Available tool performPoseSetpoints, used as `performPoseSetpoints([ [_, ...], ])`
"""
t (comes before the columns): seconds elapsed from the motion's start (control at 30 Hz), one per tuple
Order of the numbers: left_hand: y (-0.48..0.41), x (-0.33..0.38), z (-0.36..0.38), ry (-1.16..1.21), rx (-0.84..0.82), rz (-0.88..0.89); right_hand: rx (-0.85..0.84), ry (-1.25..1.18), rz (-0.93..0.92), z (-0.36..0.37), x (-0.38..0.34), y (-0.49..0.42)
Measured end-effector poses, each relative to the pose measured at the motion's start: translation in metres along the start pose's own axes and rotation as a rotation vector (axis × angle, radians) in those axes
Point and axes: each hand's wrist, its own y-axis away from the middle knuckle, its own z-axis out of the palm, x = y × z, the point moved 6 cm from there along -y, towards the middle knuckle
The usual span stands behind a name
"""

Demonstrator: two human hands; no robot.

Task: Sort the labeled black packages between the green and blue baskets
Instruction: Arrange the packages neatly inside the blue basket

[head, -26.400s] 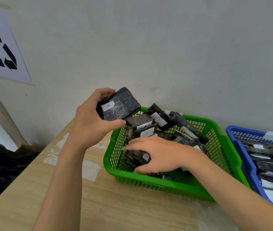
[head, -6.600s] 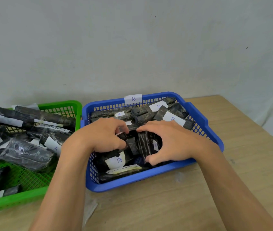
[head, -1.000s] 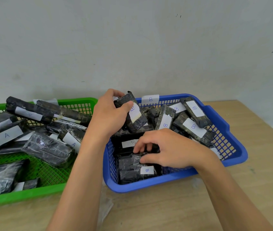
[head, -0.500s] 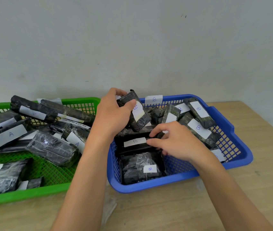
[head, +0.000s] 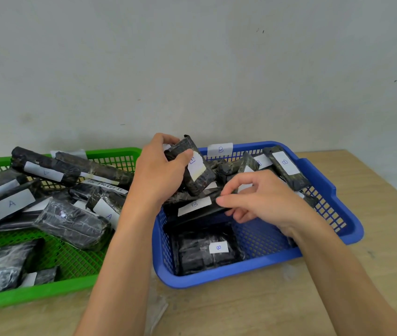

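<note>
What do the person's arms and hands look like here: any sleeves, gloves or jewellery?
Both are bare: the left hand and right hand wear no gloves, and no ring shows on the visible fingers. The forearms are uncovered to the frame edge, with no sleeve, watch, bracelet or marking in view.

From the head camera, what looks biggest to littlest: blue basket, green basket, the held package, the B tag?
Blue basket and green basket: about alike; green is cut off at the edge.
Then the package in the left hand.
Smallest: B tag on the blue rim.
</note>
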Motion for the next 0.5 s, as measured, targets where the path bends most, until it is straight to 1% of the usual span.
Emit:
performPoseSetpoints([
  [0.1,0.000,0.002,-0.002,0.068,0.033,-0.003,0.033,-0.241,-0.027,-0.011,-0.008,0.003],
  [0.17,0.001,0.005,-0.007,0.151,0.100,-0.005,0.137,-0.353,-0.089,-0.023,-0.011,0.001],
  [0.2,0.001,0.006,-0.011,0.177,0.141,-0.002,0.195,-0.352,-0.125,-0.027,-0.010,0.000],
  [0.27,0.000,0.009,-0.018,0.226,0.207,0.006,0.262,-0.276,-0.170,-0.025,-0.008,-0.003],
  [0.37,0.000,0.009,-0.025,0.304,0.230,-0.029,0.232,-0.118,-0.201,-0.007,-0.003,-0.010],
  [0.4,0.000,0.008,-0.025,0.299,0.214,-0.045,0.210,-0.026,-0.209,-0.002,-0.001,-0.012],
  [0.5,0.001,0.006,-0.016,0.230,0.104,-0.100,0.143,0.445,-0.269,0.005,0.000,-0.014],
])
